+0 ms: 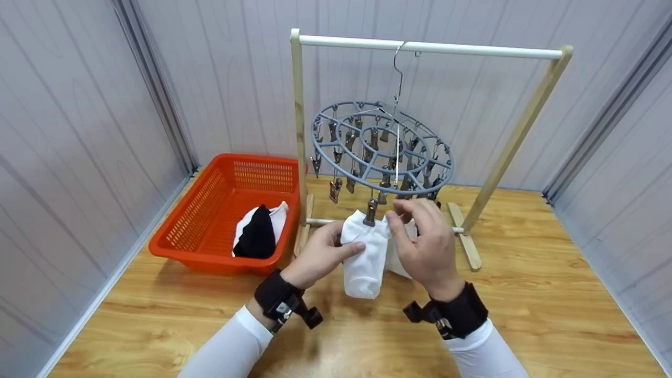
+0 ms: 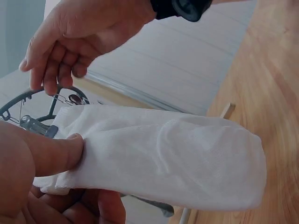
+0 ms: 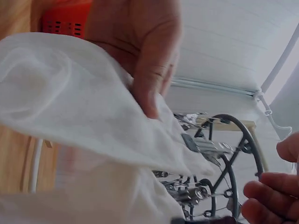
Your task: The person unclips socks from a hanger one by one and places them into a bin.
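Nearest to us, two white sleeves (image 1: pixel 228 349) with black wrist straps (image 1: pixel 463 315) reach forward over a wood-grained tabletop (image 1: pixel 551 304). Ahead of them, in the middle, a white sock (image 1: pixel 365 268) hangs upright, its long axis running down from the cuff to the rounded toe. The left hand (image 1: pixel 321 252) comes in from the sock's left and pinches its upper part, thumb across the front and fingers behind. The right hand (image 1: pixel 428 244) is just beside the cuff's right corner; the wrist views show us a gap between it and the cloth, its fingers loosely bent and holding nothing. Between the two hands, directly above the left thumb, a metal clip (image 1: pixel 370 212) bites the middle of the cuff, leaving a corner of cuff on either side. Just behind the sock we find a second pale cloth (image 1: pixel 397 257), its top hidden by the right hand. To the left sits an orange basket (image 1: pixel 220 260) with a black cloth (image 1: pixel 257 236) lying over a white one (image 1: pixel 280 215). Farther back, a round grey hanger (image 1: pixel 362 176), tilted and ringed with clips, hangs by a hook from the white bar (image 1: pixel 472 50) of a wooden rack, before pale panelled walls (image 1: pixel 252 79).
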Available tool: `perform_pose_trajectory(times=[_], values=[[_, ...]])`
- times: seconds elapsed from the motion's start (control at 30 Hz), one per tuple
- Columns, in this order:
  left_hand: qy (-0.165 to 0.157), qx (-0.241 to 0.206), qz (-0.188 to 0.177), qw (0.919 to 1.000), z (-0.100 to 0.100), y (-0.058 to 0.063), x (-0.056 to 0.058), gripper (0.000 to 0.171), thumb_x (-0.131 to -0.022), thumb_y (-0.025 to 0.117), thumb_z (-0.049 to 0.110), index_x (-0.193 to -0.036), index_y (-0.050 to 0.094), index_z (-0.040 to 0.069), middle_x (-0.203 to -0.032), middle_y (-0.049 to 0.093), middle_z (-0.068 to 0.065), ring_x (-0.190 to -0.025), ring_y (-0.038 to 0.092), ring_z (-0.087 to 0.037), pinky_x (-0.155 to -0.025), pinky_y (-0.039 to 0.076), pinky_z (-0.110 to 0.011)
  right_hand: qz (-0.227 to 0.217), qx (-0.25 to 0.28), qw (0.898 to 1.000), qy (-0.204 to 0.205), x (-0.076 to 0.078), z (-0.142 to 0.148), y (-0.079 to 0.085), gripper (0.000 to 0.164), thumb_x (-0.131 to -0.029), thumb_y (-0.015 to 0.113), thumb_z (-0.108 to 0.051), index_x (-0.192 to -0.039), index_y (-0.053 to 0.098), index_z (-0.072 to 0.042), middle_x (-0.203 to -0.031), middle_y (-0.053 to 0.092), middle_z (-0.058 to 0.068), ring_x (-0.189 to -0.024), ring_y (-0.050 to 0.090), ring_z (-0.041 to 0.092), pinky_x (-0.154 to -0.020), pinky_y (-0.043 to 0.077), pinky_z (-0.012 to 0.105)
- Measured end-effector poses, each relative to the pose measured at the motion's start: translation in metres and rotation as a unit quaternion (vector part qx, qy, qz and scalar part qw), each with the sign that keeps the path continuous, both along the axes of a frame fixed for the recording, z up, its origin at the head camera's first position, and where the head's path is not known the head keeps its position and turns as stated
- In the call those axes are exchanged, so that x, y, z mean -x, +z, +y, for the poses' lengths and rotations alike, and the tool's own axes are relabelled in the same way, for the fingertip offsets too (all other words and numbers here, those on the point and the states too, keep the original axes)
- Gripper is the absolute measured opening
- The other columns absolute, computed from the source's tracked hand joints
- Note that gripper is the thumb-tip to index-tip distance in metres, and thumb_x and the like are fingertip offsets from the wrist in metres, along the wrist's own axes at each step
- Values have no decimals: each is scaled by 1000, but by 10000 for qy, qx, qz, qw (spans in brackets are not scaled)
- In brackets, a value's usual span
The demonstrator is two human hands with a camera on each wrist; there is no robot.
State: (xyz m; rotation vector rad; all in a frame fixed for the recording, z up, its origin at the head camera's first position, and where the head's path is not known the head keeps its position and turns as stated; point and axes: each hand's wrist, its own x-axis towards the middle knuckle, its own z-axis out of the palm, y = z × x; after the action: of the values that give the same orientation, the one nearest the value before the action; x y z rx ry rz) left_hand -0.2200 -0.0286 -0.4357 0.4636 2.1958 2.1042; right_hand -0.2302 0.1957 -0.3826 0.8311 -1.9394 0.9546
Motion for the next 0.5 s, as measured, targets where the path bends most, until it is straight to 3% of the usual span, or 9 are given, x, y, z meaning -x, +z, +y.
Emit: perform_pose_trajectory(times=[0.2,0.5], values=[[-199,-78,119,9997,4,1,-3,39,-105,76,9,-139,65,-7,-119,76,-14,-104,74,-22,-91,64,-38,-424,-244,9988,-18,2,-4,-6,24,-104,78,-17,-120,77,1,-102,75,9,-83,70,22,-71,58,34],[-287,-29,143,9995,8,3,-7,42,-106,77,11,-141,63,-8,-120,76,-15,-104,74,-22,-92,64,-37,-1954,-34,9807,-73,3,-4,-10,41,-111,71,-28,-139,73,2,-113,76,7,-89,68,16,-74,55,30]])
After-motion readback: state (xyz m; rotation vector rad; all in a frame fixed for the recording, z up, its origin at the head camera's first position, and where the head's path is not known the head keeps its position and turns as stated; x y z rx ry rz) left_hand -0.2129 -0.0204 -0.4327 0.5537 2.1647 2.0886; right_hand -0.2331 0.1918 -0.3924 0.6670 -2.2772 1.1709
